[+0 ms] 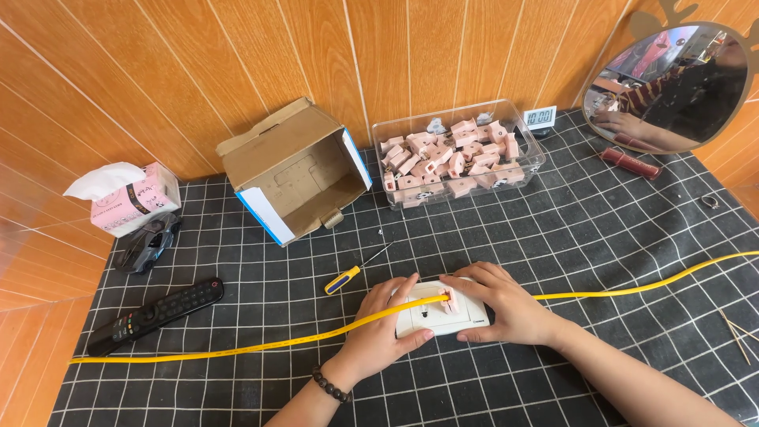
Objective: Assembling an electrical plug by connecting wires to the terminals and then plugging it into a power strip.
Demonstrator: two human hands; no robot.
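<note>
A white rectangular wall socket plate (pixel 431 316) lies on the black grid-patterned mat, with a small pink clip-like part (pixel 451 300) on its top. My left hand (pixel 379 332) grips the plate's left side, thumb along its front edge. My right hand (pixel 498 304) holds the right side, its fingers touching the pink part. A long yellow cable (pixel 261 344) runs across the mat, passes over my left hand and meets the pink part, then continues right (pixel 632 291).
A yellow-handled screwdriver (pixel 352 274) lies just behind my left hand. Further back stand an open cardboard box (pixel 292 170) and a clear tub of pink parts (pixel 455 154). A black remote (pixel 154 315), toy car (pixel 146 241), tissue pack (pixel 130 198), mirror (pixel 672 83), small clock (pixel 540 117).
</note>
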